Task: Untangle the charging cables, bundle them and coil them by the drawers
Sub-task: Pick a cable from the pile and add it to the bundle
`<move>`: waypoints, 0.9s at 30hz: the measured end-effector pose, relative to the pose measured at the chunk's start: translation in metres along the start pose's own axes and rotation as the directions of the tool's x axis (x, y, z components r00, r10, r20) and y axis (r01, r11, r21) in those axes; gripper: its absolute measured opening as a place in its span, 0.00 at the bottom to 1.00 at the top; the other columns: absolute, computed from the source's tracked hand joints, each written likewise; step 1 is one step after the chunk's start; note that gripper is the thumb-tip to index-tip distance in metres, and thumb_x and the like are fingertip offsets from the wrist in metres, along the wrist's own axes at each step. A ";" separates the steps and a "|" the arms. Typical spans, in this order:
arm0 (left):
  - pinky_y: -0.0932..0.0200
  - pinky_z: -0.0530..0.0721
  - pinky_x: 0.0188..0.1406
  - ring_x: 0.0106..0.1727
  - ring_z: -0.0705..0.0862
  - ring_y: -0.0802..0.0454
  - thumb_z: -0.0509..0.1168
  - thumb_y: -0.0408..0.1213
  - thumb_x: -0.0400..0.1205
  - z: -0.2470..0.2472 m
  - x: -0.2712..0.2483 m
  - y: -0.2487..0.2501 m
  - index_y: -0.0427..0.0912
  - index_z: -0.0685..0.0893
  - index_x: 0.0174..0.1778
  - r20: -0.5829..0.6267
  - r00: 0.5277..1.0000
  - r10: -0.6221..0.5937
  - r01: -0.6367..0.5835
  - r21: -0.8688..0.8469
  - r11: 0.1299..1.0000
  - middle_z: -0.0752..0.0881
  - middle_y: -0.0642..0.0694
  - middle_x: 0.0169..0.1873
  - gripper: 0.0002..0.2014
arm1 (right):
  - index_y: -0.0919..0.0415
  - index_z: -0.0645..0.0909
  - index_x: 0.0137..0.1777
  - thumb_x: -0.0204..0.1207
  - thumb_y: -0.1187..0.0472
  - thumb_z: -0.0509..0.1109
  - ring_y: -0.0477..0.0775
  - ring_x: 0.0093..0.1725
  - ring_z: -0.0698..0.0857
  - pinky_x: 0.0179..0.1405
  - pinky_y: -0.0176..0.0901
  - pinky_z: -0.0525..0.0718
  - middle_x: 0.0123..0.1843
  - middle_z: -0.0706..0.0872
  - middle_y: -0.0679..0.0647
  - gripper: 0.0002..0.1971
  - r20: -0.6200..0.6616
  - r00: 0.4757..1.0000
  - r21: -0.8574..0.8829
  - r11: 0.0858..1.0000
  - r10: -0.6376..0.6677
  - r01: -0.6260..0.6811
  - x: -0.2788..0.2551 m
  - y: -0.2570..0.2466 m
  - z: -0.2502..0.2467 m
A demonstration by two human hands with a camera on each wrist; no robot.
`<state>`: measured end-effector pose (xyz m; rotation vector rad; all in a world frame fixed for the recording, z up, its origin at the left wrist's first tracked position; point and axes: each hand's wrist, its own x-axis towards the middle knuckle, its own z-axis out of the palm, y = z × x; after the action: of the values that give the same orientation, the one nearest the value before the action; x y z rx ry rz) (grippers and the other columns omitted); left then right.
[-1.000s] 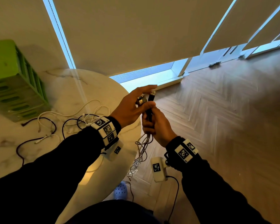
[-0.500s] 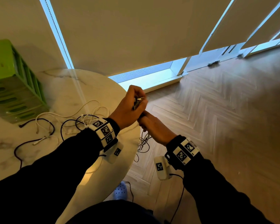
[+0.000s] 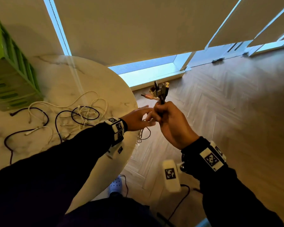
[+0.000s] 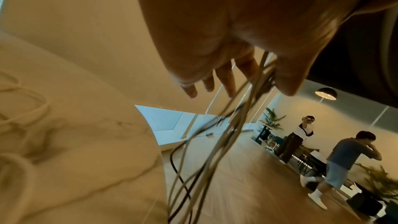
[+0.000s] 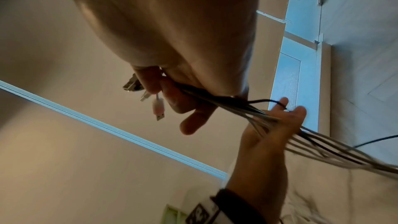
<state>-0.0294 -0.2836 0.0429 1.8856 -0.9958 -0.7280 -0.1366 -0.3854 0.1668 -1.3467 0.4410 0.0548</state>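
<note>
My right hand (image 3: 169,118) grips a bundle of charging cables just below their USB plugs (image 3: 161,92), which fan out upward over the floor beside the table edge. In the right wrist view its fingers (image 5: 185,105) curl round the black and white strands (image 5: 237,106). My left hand (image 3: 138,118) reaches in just under it, fingers straight. The strands run across its fingers (image 5: 277,125) and hang down past them (image 4: 215,142). More black and white cables (image 3: 82,112) lie tangled on the round marble table (image 3: 69,74). The green drawers (image 3: 11,76) stand at its far left.
Wooden herringbone floor (image 3: 220,112) spreads to the right below drawn blinds. My shoe (image 3: 116,184) shows under the table edge. In the left wrist view two people (image 4: 353,159) stand far across the room near plants and a lamp.
My left hand has let go of the plug ends and dropped below my right hand to the hanging strands. My right hand now holds the bundle alone, plugs fanned upward.
</note>
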 end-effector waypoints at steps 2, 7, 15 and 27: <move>0.39 0.84 0.53 0.49 0.85 0.39 0.64 0.42 0.85 0.000 0.016 0.001 0.47 0.77 0.54 -0.071 0.996 -0.056 0.057 0.012 0.998 0.86 0.47 0.48 0.06 | 0.62 0.67 0.36 0.86 0.66 0.51 0.54 0.36 0.73 0.62 0.54 0.75 0.25 0.66 0.51 0.15 -0.028 0.999 0.021 0.999 -0.043 0.044 -0.008 -0.004 -0.006; 0.46 0.88 0.38 0.31 0.89 0.53 0.62 0.55 0.87 0.034 0.036 0.000 0.46 0.70 0.49 -0.171 0.978 -0.116 0.114 -0.025 0.993 0.87 0.48 0.30 0.15 | 0.55 0.67 0.38 0.78 0.60 0.55 0.50 0.31 0.61 0.52 0.47 0.74 0.26 0.62 0.47 0.07 -0.086 0.971 0.258 0.936 -0.223 0.238 -0.007 -0.035 -0.036; 0.42 0.72 0.80 0.80 0.73 0.51 0.66 0.69 0.78 0.081 0.025 -0.014 0.49 0.58 0.84 0.255 0.964 -0.074 0.080 -0.011 0.997 0.72 0.46 0.82 0.45 | 0.54 0.59 0.33 0.69 0.67 0.58 0.51 0.28 0.56 0.31 0.45 0.60 0.29 0.58 0.50 0.11 -0.048 0.980 0.075 0.978 -0.192 0.196 0.020 -0.053 -0.093; 0.58 0.71 0.80 0.80 0.70 0.66 0.48 0.55 0.91 0.012 0.022 0.076 0.65 0.72 0.78 -0.024 0.999 0.039 -0.045 -0.455 0.889 0.75 0.58 0.79 0.20 | 0.61 0.71 0.38 0.70 0.75 0.64 0.50 0.32 0.71 0.36 0.45 0.73 0.32 0.71 0.54 0.09 0.294 0.950 -0.246 0.969 0.101 -0.027 0.030 0.027 -0.080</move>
<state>-0.0544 -0.3310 0.1023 1.4515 -0.7703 -0.8393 -0.1393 -0.4614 0.1192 -1.5302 0.2198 0.3766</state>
